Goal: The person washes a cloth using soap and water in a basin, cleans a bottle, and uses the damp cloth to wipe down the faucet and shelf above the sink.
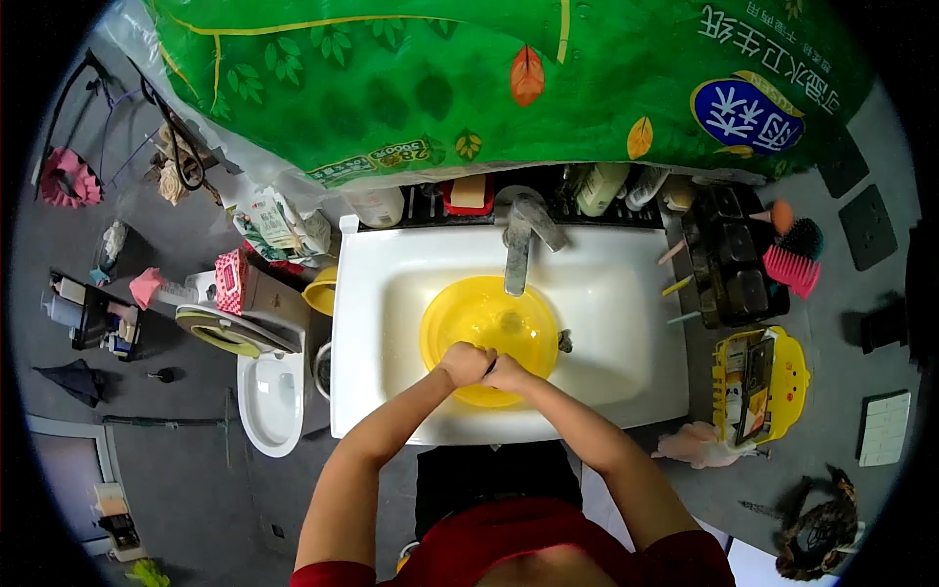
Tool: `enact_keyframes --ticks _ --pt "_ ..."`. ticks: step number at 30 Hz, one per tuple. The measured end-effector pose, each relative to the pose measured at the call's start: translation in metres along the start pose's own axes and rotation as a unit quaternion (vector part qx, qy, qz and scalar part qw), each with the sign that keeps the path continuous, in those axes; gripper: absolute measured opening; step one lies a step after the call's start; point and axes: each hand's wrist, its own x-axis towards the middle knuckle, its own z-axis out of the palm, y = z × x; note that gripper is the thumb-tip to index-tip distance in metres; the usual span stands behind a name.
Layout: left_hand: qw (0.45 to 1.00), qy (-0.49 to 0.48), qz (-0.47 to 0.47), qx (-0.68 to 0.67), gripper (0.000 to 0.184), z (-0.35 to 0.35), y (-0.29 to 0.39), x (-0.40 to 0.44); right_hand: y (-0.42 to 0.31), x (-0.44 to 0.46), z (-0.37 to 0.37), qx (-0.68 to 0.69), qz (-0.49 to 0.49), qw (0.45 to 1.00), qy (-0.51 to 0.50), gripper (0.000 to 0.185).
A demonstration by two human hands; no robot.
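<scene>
Standing at the white sink (626,338), you have the yellow basin (430,342) inside it, a little left of the sink's middle, its far edge beneath the spout of the tap (516,259); glints inside the basin look like clear water (479,318); to the right, a yellow basket (794,372) holds packets (755,382) too unclear to name; behind the sink, a red dish (469,210) carries a tan block (469,191). Your forearms (406,411) slant inward from either side, elbows bent outward; your left hand (468,364) and right hand (506,375) meet over the basin's near part, side by side; each grip is curled closed, seemingly around the small dark item (489,369) that peeks out between them. Only a sliver of that item shows, dark and bluish; its full shape you cannot tell; the basin looks round, smooth and bright.
</scene>
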Motion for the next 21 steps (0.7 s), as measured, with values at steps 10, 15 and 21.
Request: enact_keyframes --ticks 10,15,21 --pt "0.906 0.023 -0.302 -0.296 0.018 0.024 -0.013 -0.008 -0.026 -0.042 -0.015 -0.117 -0.181 0.966 0.146 0.067" --pt "0.607 -0.268 -0.263 -0.701 0.016 0.016 -0.008 -0.002 -0.043 -0.033 -0.03 -0.304 -0.258 0.912 0.092 0.075" --pt "0.941 -0.062 -0.166 -0.289 0.024 0.001 0.014 -0.011 -0.014 -0.007 -0.02 -0.36 -0.14 0.92 0.067 0.026"
